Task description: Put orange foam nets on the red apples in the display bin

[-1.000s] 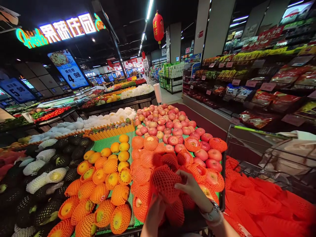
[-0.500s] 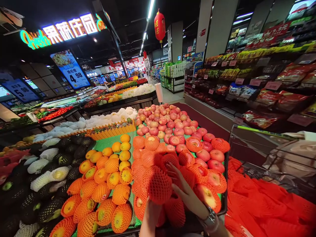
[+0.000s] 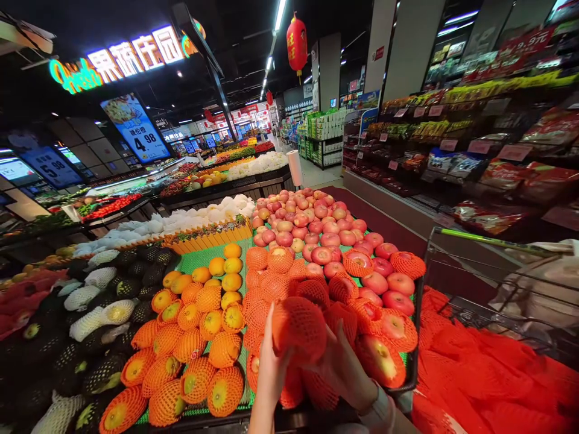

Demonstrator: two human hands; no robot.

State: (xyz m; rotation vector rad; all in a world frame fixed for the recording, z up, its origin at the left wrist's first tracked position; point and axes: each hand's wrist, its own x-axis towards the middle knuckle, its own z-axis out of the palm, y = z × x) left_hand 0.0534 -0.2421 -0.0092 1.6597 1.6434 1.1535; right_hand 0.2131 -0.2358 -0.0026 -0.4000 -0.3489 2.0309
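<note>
An apple in a red foam net (image 3: 299, 328) is held up above the near end of the apple display. My left hand (image 3: 271, 355) is closed around its left side, thumb and fingers against the net. From the lower right, my right hand (image 3: 346, 377) cups the same apple; some of its fingertips are hidden behind the fruit. Just beneath and beyond both hands lie more apples in red nets (image 3: 274, 284). To the right, a netted apple with its top showing (image 3: 382, 360) rests near the display's edge.
Netted oranges (image 3: 196, 380) fill the section on the left, with dark avocados (image 3: 120, 343) past them. Bare apples (image 3: 312, 220) are heaped farther back. Loose red foam nets (image 3: 493, 380) lie at the right, beside a wire shopping cart (image 3: 470, 274).
My right hand has come down and in from the net tops to the apple's lower right side. The apple has shifted slightly right and turned in my hands.
</note>
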